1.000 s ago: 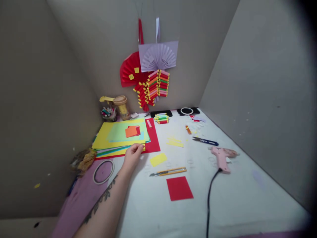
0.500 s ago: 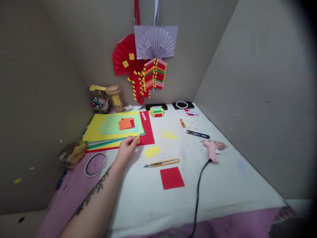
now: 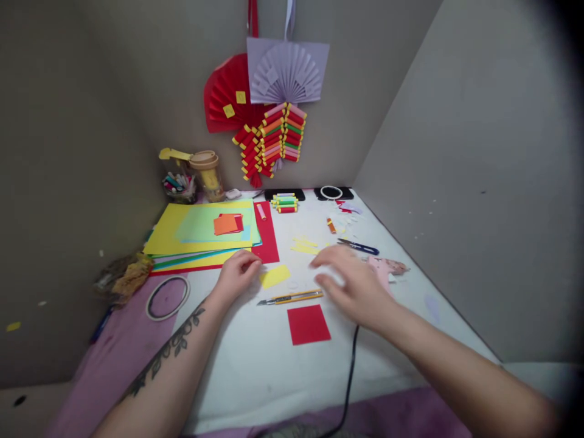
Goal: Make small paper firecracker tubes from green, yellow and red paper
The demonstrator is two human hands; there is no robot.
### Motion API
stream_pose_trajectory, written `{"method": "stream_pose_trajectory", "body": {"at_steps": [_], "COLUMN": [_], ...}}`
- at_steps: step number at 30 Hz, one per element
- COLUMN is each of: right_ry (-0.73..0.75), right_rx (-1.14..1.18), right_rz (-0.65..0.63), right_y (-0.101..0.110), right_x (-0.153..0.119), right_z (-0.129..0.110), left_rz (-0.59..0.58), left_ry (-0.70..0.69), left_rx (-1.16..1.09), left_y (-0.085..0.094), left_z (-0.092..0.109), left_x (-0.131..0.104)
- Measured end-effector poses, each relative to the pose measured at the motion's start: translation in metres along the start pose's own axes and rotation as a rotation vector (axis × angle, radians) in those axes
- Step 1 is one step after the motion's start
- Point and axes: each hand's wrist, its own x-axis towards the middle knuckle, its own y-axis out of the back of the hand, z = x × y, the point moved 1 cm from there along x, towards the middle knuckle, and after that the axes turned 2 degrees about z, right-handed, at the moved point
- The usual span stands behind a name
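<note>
My left hand (image 3: 239, 272) rests by the front edge of the coloured paper stack (image 3: 164, 234), its fingers curled together; whatever they hold, if anything, is hidden. Just right of its fingertips lies a small yellow paper piece (image 3: 275, 277). My right hand (image 3: 353, 283) hovers over the table with thumb and fingers apart and nothing between them. It partly covers the pink glue gun (image 3: 381, 267). Between and below the hands lie a yellow craft knife (image 3: 294, 297) and a red paper square (image 3: 309, 324). Thin yellow paper strips (image 3: 305, 246) are just beyond the right fingertips.
Blue thread snips (image 3: 359, 246) and an orange paper roll (image 3: 331, 225) lie at the right. Several small paper rolls (image 3: 285, 202) are piled at the back. A tape ring (image 3: 168, 298) sits at left. Paper fans (image 3: 288, 73) hang on the wall. The glue gun's cord (image 3: 349, 377) runs off the front.
My right hand has come in from the right and now reaches over the table beside the glue gun. My left hand stays near the paper stack; the view has shifted slightly.
</note>
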Motion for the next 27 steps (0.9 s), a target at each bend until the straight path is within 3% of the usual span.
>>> {"method": "stream_pose_trajectory", "body": {"at_steps": [4, 6, 9, 12, 15, 19, 27], "right_ry": [-0.070, -0.105, -0.124, -0.186, -0.350, -0.524, -0.398], "right_rx": [-0.078, -0.128, -0.117, 0.026, 0.212, 0.311, 0.073], "right_rz": [-0.363, -0.450, -0.489, -0.408, -0.202, 0.003, -0.046], "right_y": [-0.049, -0.064, -0.069, -0.065, -0.065, -0.081, -0.134], "right_x": [-0.002, -0.004, -0.002, 0.006, 0.016, 0.037, 0.104], "right_z": [0.015, 0.019, 0.023, 0.030, 0.044, 0.056, 0.036], "left_rz": [-0.084, -0.097, -0.106, -0.091, -0.044, -0.099, -0.254], "left_ry": [-0.036, -0.014, 0.005, -0.005, 0.004, -0.024, -0.097], "left_rx": [0.062, 0.065, 0.070, 0.089, 0.126, 0.169, 0.379], "left_y": [-0.002, -0.002, -0.002, -0.003, -0.003, -0.004, -0.006], "left_z": [-0.001, -0.003, -0.005, -0.007, -0.009, -0.005, 0.011], "left_x": [-0.001, 0.000, 0.001, 0.001, 0.001, -0.001, -0.014]}}
